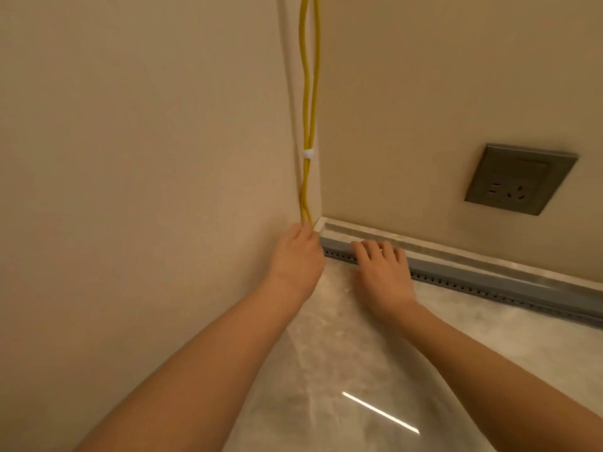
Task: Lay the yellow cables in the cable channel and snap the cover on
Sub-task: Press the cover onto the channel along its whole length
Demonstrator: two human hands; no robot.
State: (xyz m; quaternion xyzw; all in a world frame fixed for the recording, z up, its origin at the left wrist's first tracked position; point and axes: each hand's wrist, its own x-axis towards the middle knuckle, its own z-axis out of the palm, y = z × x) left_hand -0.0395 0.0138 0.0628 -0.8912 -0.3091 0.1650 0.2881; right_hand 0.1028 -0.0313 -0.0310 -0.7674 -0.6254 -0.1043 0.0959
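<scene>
Two yellow cables [308,102] hang down the wall corner, bound by a white tie [308,154], and run down to the floor. My left hand [298,252] is at their lower end by the corner, fingers curled around the cables. A grey cable channel [489,272] with a perforated edge lies along the foot of the right wall. My right hand [381,272] rests on the channel's grey top near its left end, fingers extended flat. I cannot tell whether cables lie inside the channel.
A grey wall socket [518,179] sits on the right wall above the channel. A pale skirting strip [456,252] runs behind the channel. The glossy marble floor [342,370] spreads below my arms. The left wall stands close beside my left arm.
</scene>
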